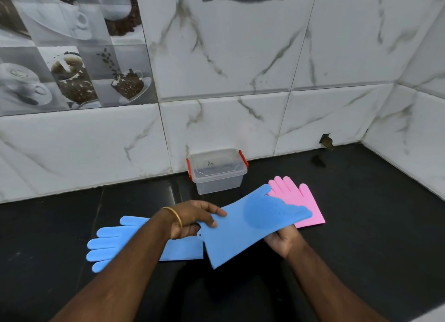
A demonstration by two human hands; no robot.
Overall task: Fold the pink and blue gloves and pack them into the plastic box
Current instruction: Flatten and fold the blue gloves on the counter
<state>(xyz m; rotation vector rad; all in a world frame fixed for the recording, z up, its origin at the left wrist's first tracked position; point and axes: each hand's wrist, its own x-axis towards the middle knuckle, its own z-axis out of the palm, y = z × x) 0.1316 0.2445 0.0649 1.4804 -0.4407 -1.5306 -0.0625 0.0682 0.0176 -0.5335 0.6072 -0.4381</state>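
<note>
Holding one blue glove (243, 227) up off the dark counter (361, 225), left hand (192, 219) pinching its cuff edge between thumb and curled fingers, right hand (283, 241) reaching under the palm end and cupping it from below, its fingers mostly hidden beneath the rubber (probably curled round the far edge, though hard telling from here). Stretching the glove flat between the two grips, finger end pointing toward the pink gloves (297, 200), lying flat on the counter just beyond. Leaving a second blue glove (113, 245) lying flat to the left, partly under the left forearm. Waiting near the tiled wall (216, 80): the plastic box (218, 171), clear with red clips, its lid seemingly on. Folding well here likely meaning bringing finger end over to cuff, aligning the edges before pressing the crease, keeping both grips firm since the rubber looks springy and apt to flop open. Needing, afterwards, unclipping the lid before any packing.
</note>
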